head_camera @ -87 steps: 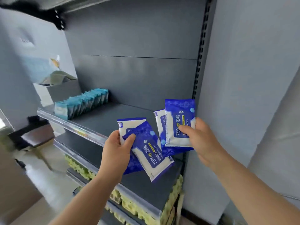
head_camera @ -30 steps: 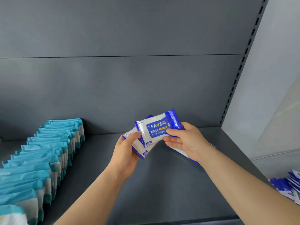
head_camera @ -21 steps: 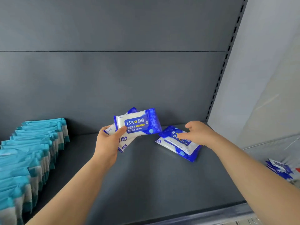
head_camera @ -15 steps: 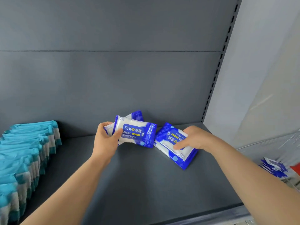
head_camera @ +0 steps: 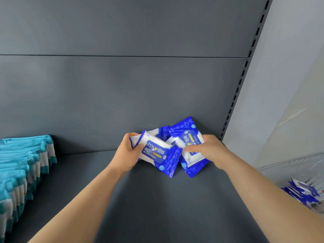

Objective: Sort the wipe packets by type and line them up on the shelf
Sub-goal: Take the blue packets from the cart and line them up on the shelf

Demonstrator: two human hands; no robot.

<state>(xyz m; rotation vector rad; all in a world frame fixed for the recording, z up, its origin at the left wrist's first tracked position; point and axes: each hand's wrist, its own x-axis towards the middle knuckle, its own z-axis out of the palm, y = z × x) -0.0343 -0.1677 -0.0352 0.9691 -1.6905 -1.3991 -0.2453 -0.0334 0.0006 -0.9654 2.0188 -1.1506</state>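
Several blue-and-white alcohol wipe packets are bunched at the back right of the dark grey shelf (head_camera: pixel 157 199), against the back panel. My left hand (head_camera: pixel 127 153) grips the left packets (head_camera: pixel 156 153) from their left side, thumb on the front one, which tilts down to the right. My right hand (head_camera: pixel 208 149) presses on the right packets (head_camera: pixel 188 137), which stand propped on edge. A row of teal wipe packets (head_camera: pixel 24 165) stands lined up along the shelf's left side.
A slotted shelf upright (head_camera: pixel 245 71) and a pale wall (head_camera: pixel 289 67) close off the right side. More blue packets (head_camera: pixel 305 193) lie in a pile off the shelf at the lower right.
Both hands moved back toward the rear panel. The right packets went from lying flat to propped on edge, and the left hand's packets came up against them.
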